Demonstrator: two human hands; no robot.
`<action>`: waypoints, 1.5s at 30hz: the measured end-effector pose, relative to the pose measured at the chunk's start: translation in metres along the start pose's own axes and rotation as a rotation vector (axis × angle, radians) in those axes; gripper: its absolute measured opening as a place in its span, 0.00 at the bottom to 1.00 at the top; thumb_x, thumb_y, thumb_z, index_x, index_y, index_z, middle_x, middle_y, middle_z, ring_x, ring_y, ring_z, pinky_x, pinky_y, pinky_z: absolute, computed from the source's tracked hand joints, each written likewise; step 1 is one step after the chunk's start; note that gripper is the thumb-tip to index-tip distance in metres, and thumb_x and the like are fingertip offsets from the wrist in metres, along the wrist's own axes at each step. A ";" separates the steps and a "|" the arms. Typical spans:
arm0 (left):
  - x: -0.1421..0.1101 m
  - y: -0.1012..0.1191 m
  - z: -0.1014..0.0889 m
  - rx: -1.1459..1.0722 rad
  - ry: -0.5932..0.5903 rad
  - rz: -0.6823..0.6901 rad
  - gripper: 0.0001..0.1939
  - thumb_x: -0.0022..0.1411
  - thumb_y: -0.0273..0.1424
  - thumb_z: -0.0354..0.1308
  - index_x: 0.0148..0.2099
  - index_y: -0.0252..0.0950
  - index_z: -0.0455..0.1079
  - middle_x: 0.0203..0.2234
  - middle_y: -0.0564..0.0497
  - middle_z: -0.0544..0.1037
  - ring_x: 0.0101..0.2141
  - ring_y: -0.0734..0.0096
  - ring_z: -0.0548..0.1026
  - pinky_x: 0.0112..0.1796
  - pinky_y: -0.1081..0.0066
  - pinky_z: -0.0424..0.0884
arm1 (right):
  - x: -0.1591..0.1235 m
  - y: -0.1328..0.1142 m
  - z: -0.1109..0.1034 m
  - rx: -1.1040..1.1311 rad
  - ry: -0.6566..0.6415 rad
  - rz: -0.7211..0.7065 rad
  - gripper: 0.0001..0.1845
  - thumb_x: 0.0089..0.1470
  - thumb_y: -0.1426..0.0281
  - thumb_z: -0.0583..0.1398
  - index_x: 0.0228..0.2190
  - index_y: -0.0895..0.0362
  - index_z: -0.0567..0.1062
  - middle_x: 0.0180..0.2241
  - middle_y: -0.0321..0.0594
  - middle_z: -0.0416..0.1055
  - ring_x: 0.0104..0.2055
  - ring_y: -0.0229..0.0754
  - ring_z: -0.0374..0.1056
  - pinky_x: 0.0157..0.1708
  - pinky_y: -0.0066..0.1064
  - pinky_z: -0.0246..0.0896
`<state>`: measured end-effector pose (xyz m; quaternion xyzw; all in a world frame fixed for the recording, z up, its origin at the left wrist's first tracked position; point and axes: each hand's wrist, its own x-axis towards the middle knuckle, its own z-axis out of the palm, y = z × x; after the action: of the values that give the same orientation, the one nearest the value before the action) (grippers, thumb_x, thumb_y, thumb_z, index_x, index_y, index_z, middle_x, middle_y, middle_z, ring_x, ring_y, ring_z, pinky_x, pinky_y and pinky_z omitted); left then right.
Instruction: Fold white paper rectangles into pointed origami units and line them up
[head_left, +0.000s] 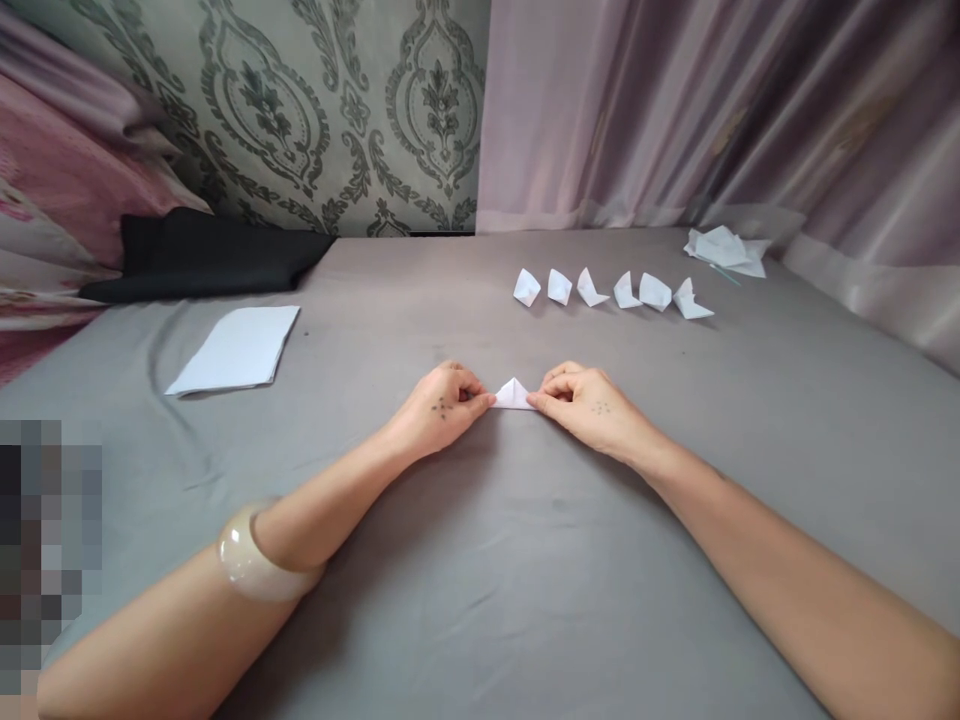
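Observation:
A small piece of folded white paper [514, 394] is held between my two hands, its pointed peak up and a flat strip along its lower edge. My left hand [444, 405] pinches its left end between thumb and fingers. At the right end, my right hand [583, 405] grips the paper the same way. Beyond the hands stands a row of several small folded white paper shapes, among them one at the left end [527, 288] and one at the right end [691, 299]. The fingertips behind the paper are partly hidden.
A stack of white paper sheets [236, 348] lies on the grey cloth [480, 580] at the left. Behind it is a bunched black cloth [210, 255]. More white paper pieces [724, 248] lie at the far right, near the pinkish curtain [637, 110].

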<state>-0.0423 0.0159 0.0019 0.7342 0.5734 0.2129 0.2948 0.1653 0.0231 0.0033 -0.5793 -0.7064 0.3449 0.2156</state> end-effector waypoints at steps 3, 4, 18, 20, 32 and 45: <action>0.000 0.002 -0.001 0.007 -0.007 -0.014 0.11 0.57 0.36 0.55 0.31 0.34 0.75 0.34 0.48 0.74 0.32 0.69 0.71 0.34 0.70 0.67 | 0.000 -0.001 0.000 -0.001 -0.001 0.006 0.14 0.50 0.61 0.60 0.19 0.56 0.75 0.39 0.38 0.71 0.31 0.36 0.65 0.33 0.31 0.58; 0.000 0.002 -0.001 0.009 -0.004 -0.019 0.11 0.57 0.36 0.55 0.31 0.34 0.74 0.34 0.48 0.74 0.31 0.70 0.71 0.33 0.70 0.66 | 0.001 -0.001 0.000 0.000 0.001 0.008 0.14 0.49 0.61 0.60 0.19 0.56 0.75 0.39 0.38 0.71 0.30 0.36 0.65 0.33 0.31 0.58; 0.007 0.002 0.001 0.010 -0.071 -0.062 0.12 0.54 0.36 0.55 0.24 0.33 0.70 0.25 0.50 0.72 0.23 0.74 0.67 0.23 0.73 0.60 | 0.004 -0.005 -0.002 -0.048 -0.021 0.072 0.17 0.45 0.60 0.61 0.15 0.57 0.69 0.37 0.39 0.72 0.28 0.36 0.65 0.26 0.29 0.56; 0.007 0.002 0.002 0.052 -0.032 -0.063 0.11 0.54 0.36 0.56 0.26 0.34 0.69 0.29 0.49 0.72 0.26 0.72 0.68 0.26 0.73 0.62 | 0.005 -0.003 -0.002 -0.051 -0.024 0.070 0.16 0.45 0.59 0.62 0.17 0.57 0.71 0.34 0.39 0.72 0.28 0.37 0.65 0.26 0.29 0.56; -0.008 0.000 0.010 0.140 -0.003 0.375 0.18 0.66 0.24 0.43 0.44 0.38 0.74 0.38 0.47 0.73 0.39 0.68 0.72 0.38 0.70 0.68 | 0.000 0.008 -0.009 0.055 -0.014 0.019 0.10 0.49 0.63 0.60 0.30 0.55 0.77 0.31 0.37 0.73 0.26 0.36 0.65 0.26 0.28 0.58; -0.019 0.006 0.006 0.461 -0.063 0.407 0.19 0.65 0.22 0.41 0.46 0.36 0.73 0.39 0.45 0.73 0.40 0.66 0.70 0.39 0.69 0.70 | -0.041 -0.016 0.028 -0.538 0.067 -0.433 0.18 0.63 0.72 0.48 0.51 0.59 0.69 0.43 0.48 0.69 0.43 0.48 0.63 0.42 0.39 0.64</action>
<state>-0.0388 -0.0050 0.0025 0.8877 0.4383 0.1091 0.0892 0.1448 -0.0246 0.0006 -0.4630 -0.8712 0.0730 0.1464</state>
